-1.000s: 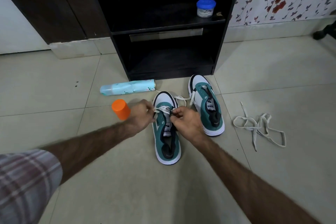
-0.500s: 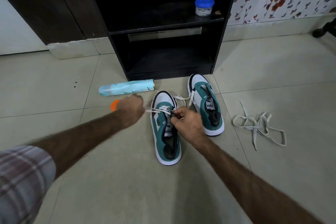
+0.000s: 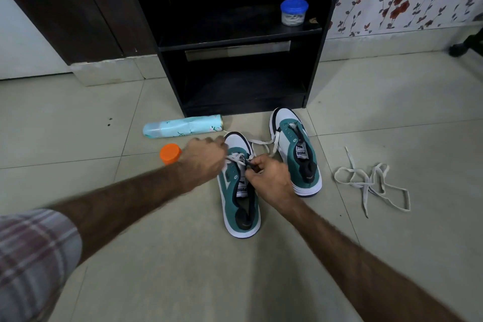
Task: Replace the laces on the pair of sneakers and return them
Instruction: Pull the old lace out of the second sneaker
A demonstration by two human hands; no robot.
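Two green and white sneakers stand on the tiled floor, toes pointing at the dark cabinet. Over the front eyelets of the left sneaker both hands work a white lace. My left hand grips the lace at the shoe's left side. My right hand pinches the lace over the tongue. One end of that lace trails right across the floor toward the right sneaker, which has only a little lace at its front. A loose pile of white laces lies to the right.
A light blue spray can lies on its side in front of the cabinet, with an orange cap near it. A blue-lidded jar sits on the cabinet shelf. A dark chair foot shows at far right.
My left hand pulled the lace out to the left, then came back in against the shoe's left side. My right hand stayed over the tongue.
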